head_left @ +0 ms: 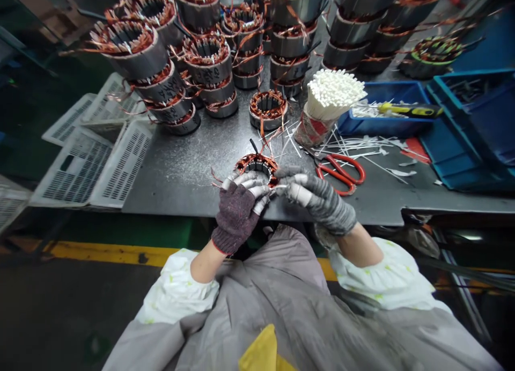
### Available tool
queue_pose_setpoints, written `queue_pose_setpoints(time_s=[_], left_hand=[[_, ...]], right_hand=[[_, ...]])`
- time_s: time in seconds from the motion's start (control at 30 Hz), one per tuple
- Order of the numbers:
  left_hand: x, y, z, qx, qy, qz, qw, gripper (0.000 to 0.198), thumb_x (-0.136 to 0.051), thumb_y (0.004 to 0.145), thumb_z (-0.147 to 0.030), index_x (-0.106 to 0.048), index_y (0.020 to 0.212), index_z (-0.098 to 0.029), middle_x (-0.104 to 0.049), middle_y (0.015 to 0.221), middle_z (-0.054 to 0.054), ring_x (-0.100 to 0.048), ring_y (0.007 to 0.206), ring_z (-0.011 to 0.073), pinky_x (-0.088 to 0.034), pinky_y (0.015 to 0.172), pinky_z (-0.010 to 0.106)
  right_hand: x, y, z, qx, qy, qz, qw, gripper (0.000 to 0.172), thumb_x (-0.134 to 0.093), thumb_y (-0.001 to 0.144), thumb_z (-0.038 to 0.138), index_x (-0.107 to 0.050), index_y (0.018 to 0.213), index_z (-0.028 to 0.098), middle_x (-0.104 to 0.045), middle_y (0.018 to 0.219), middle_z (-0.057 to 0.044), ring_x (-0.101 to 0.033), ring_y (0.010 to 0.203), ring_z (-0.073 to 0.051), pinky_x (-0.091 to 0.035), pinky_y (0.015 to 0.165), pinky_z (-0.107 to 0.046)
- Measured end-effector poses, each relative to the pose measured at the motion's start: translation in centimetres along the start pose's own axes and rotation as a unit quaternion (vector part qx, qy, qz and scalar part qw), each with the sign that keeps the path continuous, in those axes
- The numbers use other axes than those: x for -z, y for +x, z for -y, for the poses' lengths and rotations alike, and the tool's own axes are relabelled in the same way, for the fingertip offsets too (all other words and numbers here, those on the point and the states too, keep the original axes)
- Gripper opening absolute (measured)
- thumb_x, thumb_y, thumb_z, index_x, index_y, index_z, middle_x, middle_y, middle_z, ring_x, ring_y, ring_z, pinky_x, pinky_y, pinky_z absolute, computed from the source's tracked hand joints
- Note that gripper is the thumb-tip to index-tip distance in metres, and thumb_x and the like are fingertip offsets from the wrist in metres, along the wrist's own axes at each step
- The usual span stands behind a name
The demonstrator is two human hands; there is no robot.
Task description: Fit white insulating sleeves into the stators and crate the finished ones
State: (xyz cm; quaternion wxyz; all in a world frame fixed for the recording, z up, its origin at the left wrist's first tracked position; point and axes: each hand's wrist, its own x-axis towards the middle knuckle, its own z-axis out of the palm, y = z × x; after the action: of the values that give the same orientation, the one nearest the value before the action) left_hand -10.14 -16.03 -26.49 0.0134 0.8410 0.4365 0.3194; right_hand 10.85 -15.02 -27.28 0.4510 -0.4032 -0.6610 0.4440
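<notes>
A motor stator (pixel 256 166) with copper windings sits near the front edge of the metal-topped table. My left hand (pixel 240 210), in a dark purple glove with taped fingertips, is closed on its near left side. My right hand (pixel 317 196), in a grey glove with white tape on its fingers, is pinched at the stator's near right rim. A thin white strip (pixel 281 187) shows between its fingertips and the winding. The fingers hide the stator's near side. Red-handled scissors (pixel 341 172) lie just right of my right hand.
Several stacks of stators (pixel 209 65) stand at the back, with a single stator (pixel 268 110) in front of them. A bundle of white sticks (pixel 333 94) stands upright, with loose ones around it. Blue bins (pixel 446 140) are on the right. White perforated crates (pixel 80 169) stand left.
</notes>
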Motion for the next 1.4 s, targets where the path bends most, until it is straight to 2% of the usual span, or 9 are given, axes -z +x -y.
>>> queue_pose_setpoints(time_s=[0.17,0.5,0.6,0.7,0.93,1.07,1.17,1.27,1.4], left_hand=[[-0.2,-0.3,0.2,0.01,0.018,-0.005,1.0,0.016,-0.057,0.098,-0.03,-0.068,0.108,-0.022,-0.075,0.117,0.007,-0.064,0.123,0.0248,-0.04,0.112,0.049],[0.3,-1.6,-1.7,-0.06,0.017,0.006,0.998,0.029,-0.059,0.095,-0.021,-0.065,0.123,-0.024,-0.072,0.128,0.008,-0.058,0.134,0.0264,-0.036,0.118,0.052],[1.3,-2.0,-0.4,-0.076,0.075,-0.02,0.994,0.039,-0.056,0.091,-0.015,-0.063,0.127,-0.026,-0.071,0.128,0.008,-0.056,0.135,0.0276,-0.029,0.123,0.059],[1.9,-1.3,1.3,-0.092,0.088,-0.013,0.992,0.033,-0.054,0.09,-0.016,-0.066,0.118,-0.028,-0.074,0.116,0.006,-0.061,0.125,0.0257,-0.031,0.122,0.06],[2.4,0.4,1.8,-0.147,0.055,0.085,0.984,0.026,-0.052,0.086,-0.018,-0.068,0.104,-0.027,-0.072,0.119,0.004,-0.057,0.133,0.0268,-0.032,0.124,0.059],[2.6,0.2,2.0,-0.164,-0.026,0.071,0.984,0.02,-0.055,0.092,-0.02,-0.064,0.11,-0.025,-0.074,0.12,0.005,-0.057,0.135,0.0265,-0.025,0.127,0.063],[1.8,-0.1,2.0,-0.17,-0.037,0.042,0.984,0.016,-0.058,0.096,-0.02,-0.063,0.111,-0.024,-0.076,0.107,0.002,-0.066,0.12,0.0226,-0.03,0.125,0.058],[0.5,-0.7,1.1,-0.148,0.006,-0.019,0.989,0.015,-0.06,0.096,-0.018,-0.063,0.11,-0.022,-0.076,0.106,0.004,-0.068,0.115,0.0236,-0.036,0.121,0.056],[-0.7,-1.5,-0.5,-0.122,0.057,-0.089,0.987,0.02,-0.065,0.093,-0.016,-0.063,0.113,-0.018,-0.075,0.107,0.009,-0.067,0.114,0.0264,-0.039,0.117,0.056]], right_hand=[[-1.8,-2.0,-0.8,-0.073,0.105,-0.094,0.987,0.032,-0.063,0.094,0.055,-0.074,0.089,0.025,-0.076,0.083,-0.002,-0.07,0.07,-0.018,-0.06,0.062,-0.03],[-1.1,-1.1,1.3,-0.002,-0.058,-0.146,0.988,0.024,-0.055,0.1,0.033,-0.072,0.108,0.019,-0.077,0.084,-0.001,-0.072,0.071,-0.014,-0.064,0.067,-0.024],[-1.4,-2.3,1.4,0.026,-0.111,-0.104,0.988,0.035,-0.059,0.094,0.028,-0.067,0.127,0.017,-0.077,0.106,-0.006,-0.074,0.094,-0.019,-0.064,0.088,-0.032],[-2.1,-2.8,1.2,0.031,-0.179,-0.068,0.981,0.03,-0.06,0.091,0.025,-0.072,0.119,0.024,-0.071,0.126,-0.009,-0.066,0.121,-0.027,-0.055,0.107,-0.044],[-1.0,0.5,-0.9,0.052,-0.149,0.009,0.987,0.018,-0.056,0.092,0.026,-0.074,0.093,0.022,-0.073,0.109,-0.006,-0.068,0.105,-0.021,-0.053,0.101,-0.039],[0.8,1.1,-1.2,0.066,-0.038,0.097,0.992,0.021,-0.06,0.094,0.031,-0.073,0.106,0.021,-0.068,0.126,-0.008,-0.064,0.119,-0.021,-0.051,0.105,-0.039],[3.2,0.9,-1.2,0.031,0.059,0.147,0.987,0.044,-0.073,0.087,0.041,-0.067,0.127,0.023,-0.067,0.131,-0.009,-0.065,0.118,-0.023,-0.055,0.098,-0.039],[6.6,2.0,-1.3,-0.037,0.012,-0.078,0.996,0.045,-0.079,0.076,0.051,-0.073,0.107,0.019,-0.074,0.092,-0.006,-0.069,0.084,-0.021,-0.059,0.077,-0.036],[10.1,6.1,-1.8,-0.036,-0.061,-0.359,0.931,0.038,-0.069,0.08,0.056,-0.068,0.085,0.018,-0.07,0.081,-0.005,-0.064,0.079,-0.02,-0.056,0.082,-0.04]])
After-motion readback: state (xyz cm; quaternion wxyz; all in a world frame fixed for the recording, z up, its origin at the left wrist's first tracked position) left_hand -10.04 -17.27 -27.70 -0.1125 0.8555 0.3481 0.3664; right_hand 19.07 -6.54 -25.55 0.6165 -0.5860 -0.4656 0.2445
